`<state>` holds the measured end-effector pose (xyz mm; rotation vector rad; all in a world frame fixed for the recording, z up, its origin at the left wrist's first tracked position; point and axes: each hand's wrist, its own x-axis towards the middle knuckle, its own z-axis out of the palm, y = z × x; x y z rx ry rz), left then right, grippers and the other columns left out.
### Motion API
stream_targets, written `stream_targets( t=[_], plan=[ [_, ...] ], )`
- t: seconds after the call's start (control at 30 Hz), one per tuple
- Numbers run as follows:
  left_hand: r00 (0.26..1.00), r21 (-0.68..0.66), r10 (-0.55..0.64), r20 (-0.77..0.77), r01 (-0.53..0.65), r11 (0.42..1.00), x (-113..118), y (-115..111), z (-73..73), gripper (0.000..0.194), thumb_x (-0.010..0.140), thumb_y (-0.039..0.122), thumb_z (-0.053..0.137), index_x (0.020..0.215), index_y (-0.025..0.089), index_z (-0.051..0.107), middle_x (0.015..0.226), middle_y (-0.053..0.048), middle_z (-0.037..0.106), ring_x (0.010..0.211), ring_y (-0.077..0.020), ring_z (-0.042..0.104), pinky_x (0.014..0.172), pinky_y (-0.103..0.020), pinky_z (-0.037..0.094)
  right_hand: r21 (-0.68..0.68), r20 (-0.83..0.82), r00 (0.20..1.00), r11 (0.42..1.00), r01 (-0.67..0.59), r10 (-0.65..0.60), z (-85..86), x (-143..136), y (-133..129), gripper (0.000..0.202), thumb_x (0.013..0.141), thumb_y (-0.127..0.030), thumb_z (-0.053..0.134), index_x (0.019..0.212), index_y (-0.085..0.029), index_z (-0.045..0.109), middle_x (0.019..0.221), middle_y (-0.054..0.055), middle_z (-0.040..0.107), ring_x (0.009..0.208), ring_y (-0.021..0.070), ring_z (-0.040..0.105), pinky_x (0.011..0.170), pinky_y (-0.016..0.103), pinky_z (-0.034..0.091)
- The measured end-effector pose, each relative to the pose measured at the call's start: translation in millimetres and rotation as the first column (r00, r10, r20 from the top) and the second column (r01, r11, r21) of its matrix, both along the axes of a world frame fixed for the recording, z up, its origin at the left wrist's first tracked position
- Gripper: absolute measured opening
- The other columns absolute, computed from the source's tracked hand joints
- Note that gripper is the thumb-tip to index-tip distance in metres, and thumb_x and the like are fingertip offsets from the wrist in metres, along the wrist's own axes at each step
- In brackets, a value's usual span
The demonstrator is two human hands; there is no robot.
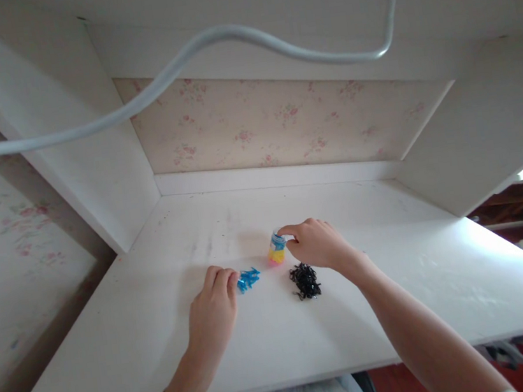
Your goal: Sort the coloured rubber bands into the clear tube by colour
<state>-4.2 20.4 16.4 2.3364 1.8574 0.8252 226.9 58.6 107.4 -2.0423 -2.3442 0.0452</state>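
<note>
A small clear jar (pixel 277 249) stands upright on the white desk, with layers of pink, yellow and blue in it. The index finger of my right hand (pixel 318 243) reaches to the jar's mouth, its thumb apart from it near the jar's side. Left of the jar lies a little heap of shiny blue pieces (pixel 248 279), too small to name. My left hand (pixel 213 305) is closed in a pinch at the heap's left edge; whatever lies between its fingertips is hidden. Below my right hand is a pile of small black curled pieces (pixel 305 281).
The white desk (pixel 119 356) has side panels and a low back ledge (pixel 278 173). A thick white cable (pixel 230 33) crosses the view above the desk. Patterned wallpaper (pixel 256 123) covers the wall behind. My lap shows below the desk's front edge.
</note>
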Motion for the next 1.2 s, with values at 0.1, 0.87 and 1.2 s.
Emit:
stream_targets(
  t=[0.1, 0.87, 1.2],
  plan=[
    [0.999, -0.014, -0.018, 0.044, 0.018, 1.0, 0.9, 1.3, 4.2, 0.028, 0.097, 0.033, 0.033, 0.094, 0.02, 0.057, 0.095, -0.003, 0.059, 0.076, -0.0133, 0.062, 0.061, -0.023, 0.046, 0.042, -0.04, 0.999, 0.999, 0.011, -0.009, 4.1, 1.6, -2.1, 0.042, 0.081, -0.022, 0.045, 0.114, -0.038, 0.066, 0.092, 0.002, 0.071, 0.081, 0.0218, 0.065, 0.069, 0.029, 0.042],
    [0.909, 0.17, -0.296, 0.294, 0.255, 0.952, 74.0, 64.8, 60.9, 0.022, 0.094, 0.032, 0.045, 0.088, 0.018, 0.061, 0.09, -0.003, 0.059, 0.083, -0.0135, 0.059, 0.077, -0.026, 0.044, 0.097, -0.838, 0.546, 0.987, 0.132, 0.01, -79.1, 21.4, -74.6, 0.029, 0.079, -0.017, 0.045, 0.081, -0.019, 0.073, 0.075, 0.0, 0.069, 0.064, 0.0127, 0.058, 0.059, 0.021, 0.042],
    [0.951, 0.121, -0.273, 0.146, 0.256, 0.959, 85.8, 65.6, 59.8, 0.023, 0.093, 0.034, 0.044, 0.088, 0.021, 0.063, 0.093, -0.002, 0.061, 0.082, -0.0138, 0.061, 0.075, -0.025, 0.045, 0.087, -0.86, 0.51, 0.987, 0.136, 0.006, -84.3, 28.7, -82.7, 0.028, 0.08, -0.016, 0.045, 0.08, -0.019, 0.073, 0.073, 0.0, 0.068, 0.06, 0.0112, 0.056, 0.058, 0.02, 0.04]
  ],
)
